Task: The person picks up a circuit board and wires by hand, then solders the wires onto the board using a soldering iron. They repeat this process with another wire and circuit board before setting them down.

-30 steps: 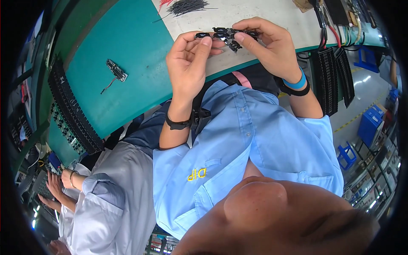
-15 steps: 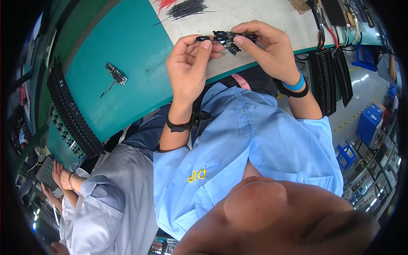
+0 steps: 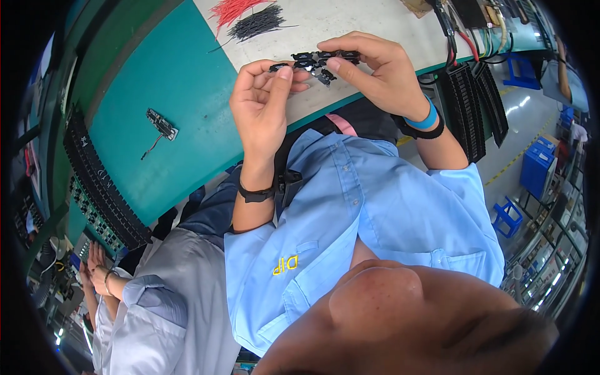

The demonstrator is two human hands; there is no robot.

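Note:
Over the near edge of the white work surface (image 3: pixel 350 19), my two hands hold a cluster of small black electronic parts (image 3: pixel 304 63) joined in short rows. My left hand (image 3: pixel 262 109) pinches the cluster's left end between thumb and fingers. The right end is gripped by my right hand (image 3: pixel 384 72), its thumb below and its forefinger along the top. One part hangs tilted under the cluster, between the hands. My fingers cover some of the parts, and their exact kind is too small to tell.
Red wires (image 3: pixel 234 10) and black wires (image 3: pixel 259 24) lie beyond my hands. On the green mat (image 3: pixel 200 75) is a small circuit assembly (image 3: pixel 162 125) with a red lead. Black slotted racks (image 3: pixel 103 178) stand left, others (image 3: pixel 465 112) right, near cables (image 3: pixel 459 37). A co-worker's hands (image 3: pixel 97 272) are lower left.
The whole view has shifted, so table and hands appear farther left. My grip on the black parts looks much the same. The co-worker's hands have come closer together.

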